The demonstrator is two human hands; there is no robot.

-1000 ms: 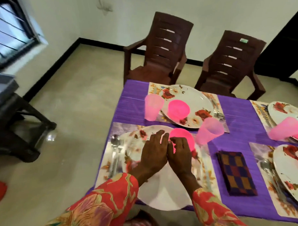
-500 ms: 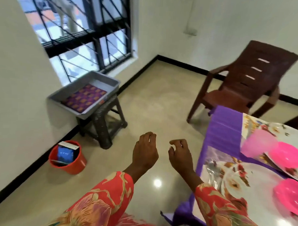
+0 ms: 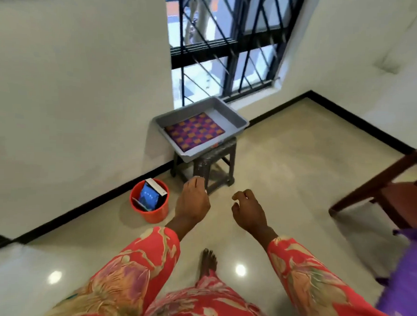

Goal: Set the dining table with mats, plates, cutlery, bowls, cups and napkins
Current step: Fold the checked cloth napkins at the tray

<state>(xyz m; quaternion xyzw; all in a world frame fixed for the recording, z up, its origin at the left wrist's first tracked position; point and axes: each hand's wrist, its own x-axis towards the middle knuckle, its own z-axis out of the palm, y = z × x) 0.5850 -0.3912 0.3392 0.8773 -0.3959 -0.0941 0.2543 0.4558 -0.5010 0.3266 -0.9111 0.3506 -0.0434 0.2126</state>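
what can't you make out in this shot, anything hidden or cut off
Head view only:
- Table: cut off by the right edge; no place settings show.
- Chair: blurred, cut by the right edge.
- Napkin in the tray: how many are stacked cannot be told.
- Bucket contents: too small to identify.

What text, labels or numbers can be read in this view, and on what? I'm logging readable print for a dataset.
None can be read.
Blue and white box in the orange bucket: pale marks on its blue face, too blurred to read.
Checked napkin in the grey tray: pattern only, no writing.
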